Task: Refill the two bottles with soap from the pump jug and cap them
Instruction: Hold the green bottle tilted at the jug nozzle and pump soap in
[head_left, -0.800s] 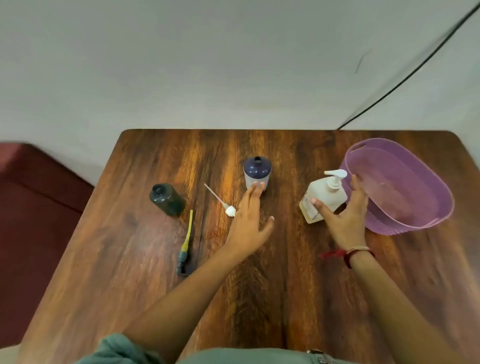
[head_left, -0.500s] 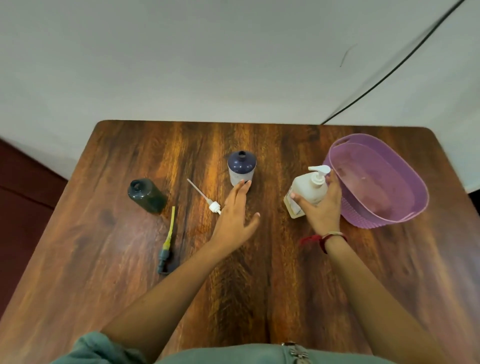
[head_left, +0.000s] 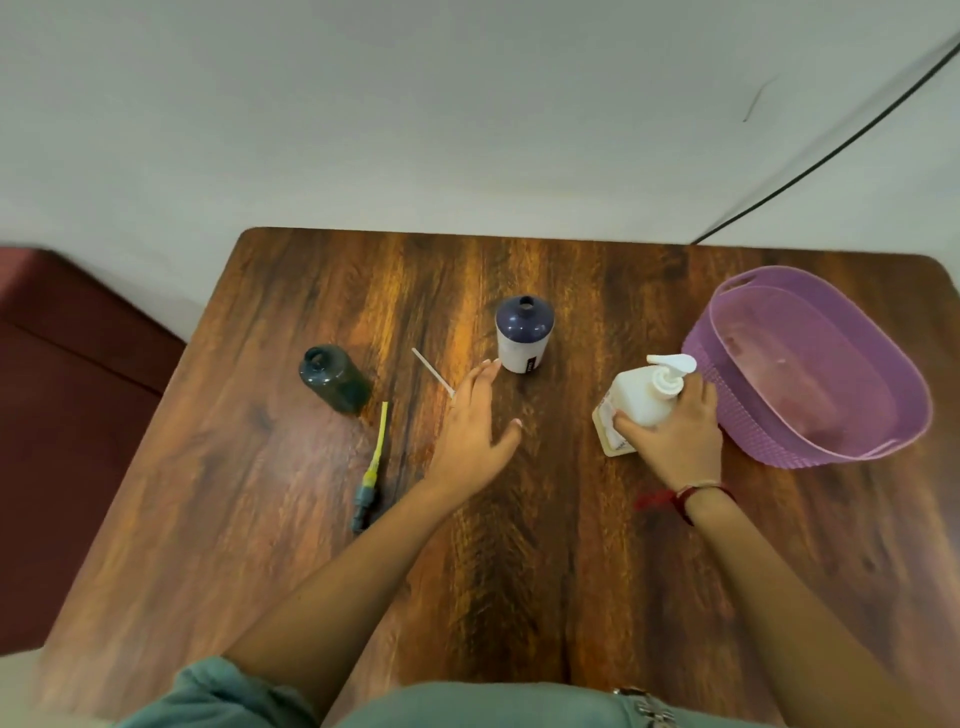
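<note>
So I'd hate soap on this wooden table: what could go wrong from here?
1. The white and navy bottle has a narrow open neck; if the pump jug, gripped by the right hand, is not lined up over it, soap may land on the table.
2. The left hand reaches with straight fingers close to that bottle and could tip it.
3. The loose white pump tube at that hand's edge could get swept aside.
</note>
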